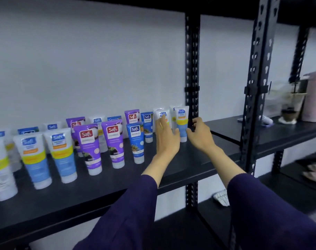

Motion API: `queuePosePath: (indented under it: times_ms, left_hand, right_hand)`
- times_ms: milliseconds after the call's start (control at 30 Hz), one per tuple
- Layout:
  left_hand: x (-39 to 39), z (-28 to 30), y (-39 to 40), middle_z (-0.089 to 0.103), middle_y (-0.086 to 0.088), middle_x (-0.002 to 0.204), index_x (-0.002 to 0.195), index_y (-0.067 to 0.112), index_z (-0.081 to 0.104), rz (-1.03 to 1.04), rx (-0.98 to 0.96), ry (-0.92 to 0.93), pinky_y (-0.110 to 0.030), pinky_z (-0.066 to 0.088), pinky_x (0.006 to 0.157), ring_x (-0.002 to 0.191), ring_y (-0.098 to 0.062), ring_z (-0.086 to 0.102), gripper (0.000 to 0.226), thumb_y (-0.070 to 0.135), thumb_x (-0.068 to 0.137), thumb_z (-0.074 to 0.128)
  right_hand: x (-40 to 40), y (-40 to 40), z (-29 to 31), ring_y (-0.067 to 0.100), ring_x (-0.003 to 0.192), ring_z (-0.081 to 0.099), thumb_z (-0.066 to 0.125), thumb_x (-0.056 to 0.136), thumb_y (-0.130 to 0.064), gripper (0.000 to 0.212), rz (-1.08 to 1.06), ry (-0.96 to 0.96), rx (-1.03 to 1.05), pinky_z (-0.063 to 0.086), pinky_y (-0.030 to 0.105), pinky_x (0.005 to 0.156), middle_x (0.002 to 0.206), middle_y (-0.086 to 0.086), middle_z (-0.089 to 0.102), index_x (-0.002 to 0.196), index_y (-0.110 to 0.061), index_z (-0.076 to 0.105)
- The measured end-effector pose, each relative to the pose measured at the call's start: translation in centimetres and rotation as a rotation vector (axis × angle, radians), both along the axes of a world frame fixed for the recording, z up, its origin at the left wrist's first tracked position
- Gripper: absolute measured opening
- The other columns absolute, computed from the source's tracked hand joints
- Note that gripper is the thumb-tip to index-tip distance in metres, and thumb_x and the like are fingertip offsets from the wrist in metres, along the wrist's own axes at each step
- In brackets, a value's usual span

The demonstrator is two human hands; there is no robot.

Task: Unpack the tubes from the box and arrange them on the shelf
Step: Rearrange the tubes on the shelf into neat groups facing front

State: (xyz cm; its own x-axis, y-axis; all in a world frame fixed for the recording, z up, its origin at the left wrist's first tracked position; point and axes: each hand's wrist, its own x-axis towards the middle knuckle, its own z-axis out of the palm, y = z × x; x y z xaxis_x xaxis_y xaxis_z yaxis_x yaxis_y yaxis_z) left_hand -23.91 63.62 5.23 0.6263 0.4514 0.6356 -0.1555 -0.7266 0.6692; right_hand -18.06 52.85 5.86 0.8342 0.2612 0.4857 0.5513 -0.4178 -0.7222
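A white, yellow and pale-blue tube [182, 123] is framed between the two hands, standing cap-down on the black shelf [180, 165] at the right end of the rows. The left hand [167, 139] is spread open with its fingers brushing the tube's left side; the right hand [200, 134] is loosely curled just to the tube's right, and no firm grip can be made out on either side. A light load is expected here: soft, glossy plastic, slick to the touch, squashable in the body and stiff only at the broad white cap. Hold is best taken low on the body, near the cap, since a tall tube balanced on a small base is likely to topple if nudged up high. To the left of the hands, more tubes are seen upright — a purple tube [89, 147] and a dark-blue tube [136, 141] among them. The box is not in view. Beyond the right hand, a perforated metal upright [191, 69] is seen, matte and dark.
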Motion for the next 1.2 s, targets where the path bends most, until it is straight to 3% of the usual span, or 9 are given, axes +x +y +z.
queuePosePath:
  times_ms: [100,233,333,433,533,667,833,933,1200]
  left_hand:
    - [1.7,-1.7,0.9,0.014,-0.014,0.155,0.151,0.012,0.006,0.07,-0.041,0.037,-0.04,0.021,0.117,0.144,-0.027,0.016,0.079,0.017,0.092,0.057]
    - [3.1,-2.7,2.2,0.009,-0.015,0.154,0.151,0.013,-0.002,0.125,-0.092,0.062,-0.045,0.026,0.115,0.143,-0.029,0.016,0.089,0.018,0.09,0.062]
    - [4.1,-2.7,2.9,0.016,-0.013,0.15,0.15,0.013,-0.001,0.11,-0.121,0.048,-0.037,0.028,0.111,0.14,-0.024,0.021,0.089,0.015,0.089,0.063]
    - [5.0,-2.9,3.5,0.022,-0.013,0.149,0.149,0.013,0.003,0.051,-0.209,0.054,-0.041,0.032,0.111,0.138,-0.025,0.029,0.087,0.011,0.087,0.064]
    - [5.6,-3.4,4.1,0.028,-0.012,0.148,0.147,0.015,0.004,0.018,-0.225,0.091,-0.044,0.037,0.109,0.135,-0.025,0.036,0.084,0.009,0.088,0.063]
    - [5.4,-3.5,4.3,0.029,-0.009,0.149,0.147,0.014,0.004,-0.003,-0.177,0.153,-0.041,0.037,0.109,0.136,-0.023,0.035,0.079,0.009,0.091,0.059]
    - [4.3,-3.3,3.7,0.017,-0.008,0.156,0.15,0.012,-0.008,-0.007,-0.14,0.227,-0.035,0.028,0.111,0.141,-0.022,0.025,0.081,0.015,0.096,0.052]
    - [3.0,-2.7,2.9,0.031,-0.008,0.147,0.147,0.018,0.004,-0.041,-0.193,0.16,-0.037,0.037,0.108,0.134,-0.022,0.037,0.072,0.014,0.095,0.054]
    - [-5.4,-1.8,-0.1,0.039,0.001,0.143,0.15,0.026,0.002,-0.136,-0.187,-0.049,-0.03,0.044,0.098,0.12,-0.007,0.045,0.073,0.029,0.096,0.051]
  right_hand:
    - [1.9,1.0,-1.9,0.034,0.129,0.041,0.057,0.09,-0.017,0.063,0.024,0.08,0.043,0.037,0.041,0.103,0.143,0.021,0.038,0.142,-0.003,0.026]
    - [3.5,2.5,-3.5,0.033,0.137,0.031,0.06,0.089,-0.015,0.077,0.048,0.179,0.102,0.031,0.039,0.107,0.15,0.019,0.026,0.147,-0.003,0.011]
    - [4.6,3.6,-3.6,0.034,0.134,0.035,0.064,0.086,-0.017,0.084,0.078,0.21,0.124,0.033,0.039,0.106,0.145,0.021,0.033,0.147,-0.002,0.008]
    - [6.3,4.5,-3.9,0.034,0.122,0.052,0.071,0.079,-0.025,0.098,0.119,0.248,0.143,0.044,0.046,0.103,0.134,0.019,0.051,0.148,-0.009,0.004]
    - [7.2,5.1,-4.2,0.029,0.104,0.063,0.072,0.082,-0.017,0.082,0.156,0.256,0.157,0.052,0.042,0.093,0.123,0.013,0.058,0.142,-0.009,0.017]
    - [7.7,5.1,-4.2,0.021,0.088,0.061,0.068,0.085,-0.012,0.05,0.156,0.222,0.099,0.049,0.03,0.079,0.112,0.008,0.057,0.126,-0.005,0.039]
    - [6.3,4.3,-3.9,0.013,0.08,0.057,0.069,0.084,-0.009,0.045,0.154,0.195,0.129,0.053,0.022,0.069,0.109,0.006,0.056,0.121,-0.004,0.044]
    - [4.4,3.4,-3.6,0.006,0.079,0.053,0.069,0.085,-0.013,0.043,0.147,0.152,0.172,0.044,0.007,0.053,0.105,-0.001,0.053,0.119,-0.005,0.045]
    - [-3.7,1.6,-2.1,-0.003,0.077,0.059,0.067,0.087,-0.033,0.035,0.167,0.033,0.359,0.043,0.002,0.059,0.092,-0.009,0.061,0.111,-0.013,0.051]
